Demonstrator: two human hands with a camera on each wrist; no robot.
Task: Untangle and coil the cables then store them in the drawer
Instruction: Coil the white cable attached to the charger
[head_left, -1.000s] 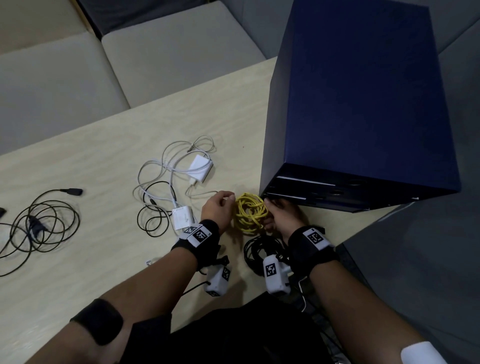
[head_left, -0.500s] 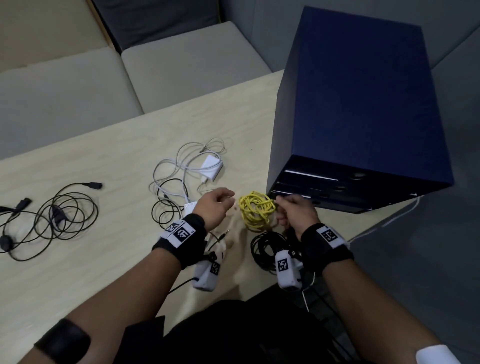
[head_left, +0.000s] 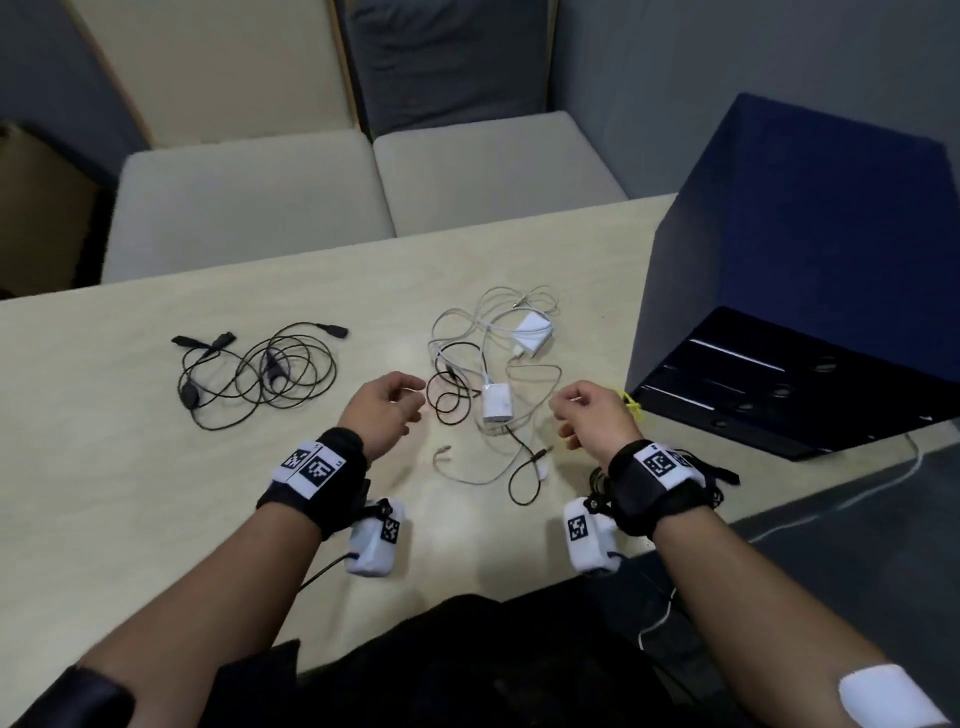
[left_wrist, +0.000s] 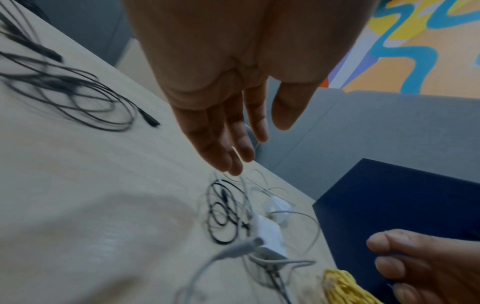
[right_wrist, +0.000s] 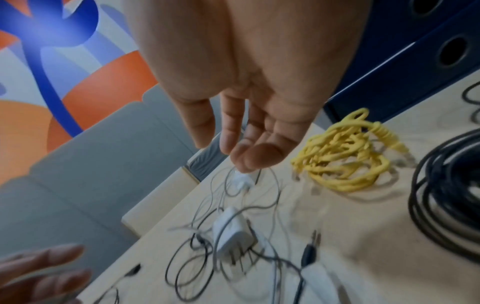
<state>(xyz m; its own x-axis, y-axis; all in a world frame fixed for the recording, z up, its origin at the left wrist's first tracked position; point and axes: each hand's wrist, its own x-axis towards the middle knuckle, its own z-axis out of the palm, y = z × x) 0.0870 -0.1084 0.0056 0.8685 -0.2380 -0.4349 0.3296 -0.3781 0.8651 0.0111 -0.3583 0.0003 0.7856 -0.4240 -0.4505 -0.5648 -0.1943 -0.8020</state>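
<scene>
Both my forearms reach up from the lower corners of the head view toward mid-frame, each wrist wrapped in a black band with white markers. My left hand (head_left: 383, 413), left of centre, hangs with fingers (left_wrist: 235, 144) loosely extended, holding nothing. My right hand (head_left: 592, 415), right of centre, has relaxed, slightly curled fingers (right_wrist: 255, 152), likewise empty.

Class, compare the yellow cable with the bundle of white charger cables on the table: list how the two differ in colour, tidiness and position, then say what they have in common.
1. Colour: the yellow cable is bright yellow; the white charger cables are white, with thin black cable running through them.
2. Tidiness: the yellow cable is wound into a compact bundle; the white charger cables sprawl in loose, crossing loops around their adapters.
3. Position: the yellow cable lies close to the blue drawer unit; the white charger cables lie nearer the table's middle.
Both rest on the table, outside the drawers, held by neither hand.
</scene>
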